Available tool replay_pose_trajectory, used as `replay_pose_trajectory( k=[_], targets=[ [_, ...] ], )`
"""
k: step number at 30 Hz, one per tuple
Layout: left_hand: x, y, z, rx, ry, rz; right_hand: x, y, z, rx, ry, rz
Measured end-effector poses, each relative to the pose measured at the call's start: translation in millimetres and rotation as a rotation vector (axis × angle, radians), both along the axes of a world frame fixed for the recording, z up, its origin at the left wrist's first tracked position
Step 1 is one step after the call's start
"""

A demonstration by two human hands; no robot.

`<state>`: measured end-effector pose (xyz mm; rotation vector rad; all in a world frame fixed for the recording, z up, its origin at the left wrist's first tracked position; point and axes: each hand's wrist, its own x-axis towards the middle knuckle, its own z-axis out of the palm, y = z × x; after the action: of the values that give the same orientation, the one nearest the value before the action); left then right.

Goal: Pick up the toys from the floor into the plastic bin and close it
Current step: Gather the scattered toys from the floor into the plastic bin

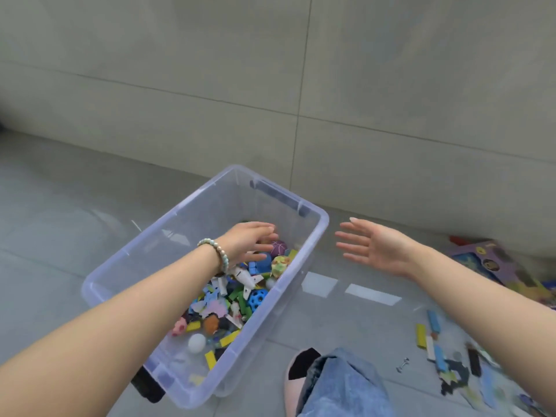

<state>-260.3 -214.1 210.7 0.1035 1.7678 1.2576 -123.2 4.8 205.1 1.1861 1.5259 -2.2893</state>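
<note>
Clear bin (pixel 207 206) sits on grey tile floor (pixel 60 221), near the wall (pixel 391 85), top open; long axis runs diagonally from near-left to far-right; dark latch (pixel 279 195) on far end, another (pixel 147 386) at near end.

Toys (pixel 234 299) heaped inside, mostly along the right side & centre: coloured blocks, puzzle bits, blue holed ball (pixel 258 297), white ball (pixel 197 343).

L hand (pixel 249 239) reaches in over the bin, palm down, fingers loose & nearly straight, holding nothing that shows; fingertips just above or touching the top toys, can't tell which; bead bracelet (pixel 218 252) on that wrist.

R hand (pixel 376 248) outside the bin, just right of its far corner, in the air; palm turned inward, fingers spread wide, empty.

More toys on floor (pixel 436 341) at far right, well apart from bin: blue, yellow & white blocks, dark pieces, blurred; purple box (pixel 493 263) beyond them by the wall; small metal bit (pixel 402 365) betw. blocks & knee.

Bottom centre: knee in jeans (pixel 346 386), pink slipper (pixel 301 365) w/ black sock, just beside bin's near-right corner.
</note>
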Motion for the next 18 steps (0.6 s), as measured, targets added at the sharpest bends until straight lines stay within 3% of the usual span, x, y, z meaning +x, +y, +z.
replay_pose_trajectory(
  k=[8, 14, 18],
  targets=[
    [73, 146, 5, 0.067, 0.078, -0.392, 147, 122, -3, 0.252, -0.184, -0.058],
    [148, 225, -85, -0.093, 0.041, -0.560, 256, 151, -83, 0.267, -0.469, 0.040],
    [188, 250, -152, -0.220, -0.016, -0.657, 295, 144, -145, 0.204, -0.549, -0.037]
  ],
)
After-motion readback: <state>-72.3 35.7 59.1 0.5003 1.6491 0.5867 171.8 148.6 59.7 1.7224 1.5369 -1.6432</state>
